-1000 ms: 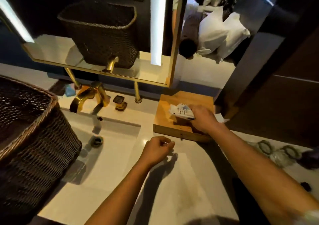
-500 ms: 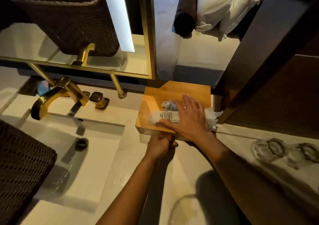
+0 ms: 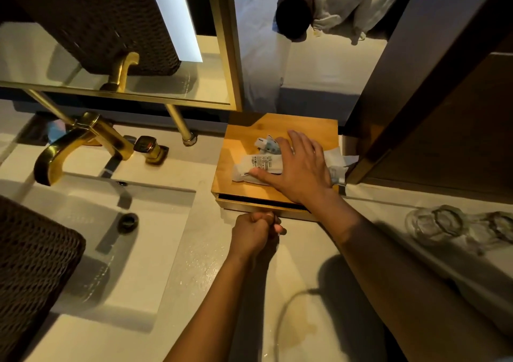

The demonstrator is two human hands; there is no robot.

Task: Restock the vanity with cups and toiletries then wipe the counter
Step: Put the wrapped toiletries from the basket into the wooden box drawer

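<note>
Counter: pale stone vanity top (image 3: 299, 292), wet patches, hard shadows
Sink: rectangular white basin (image 3: 116, 223), dark drain (image 3: 128, 221)
Faucet: gold spout (image 3: 77, 145), square gold knob (image 3: 147, 146)
Mirror: gold-framed (image 3: 230, 56), vertical light strip (image 3: 177, 17)
Beyond: bed with white pillows (image 3: 358, 3)
Right: dark wood panel (image 3: 444, 112)

Right hand (image 3: 298, 171) flat on sachets (image 3: 262, 164) atop wooden box (image 3: 241, 151).
</note>
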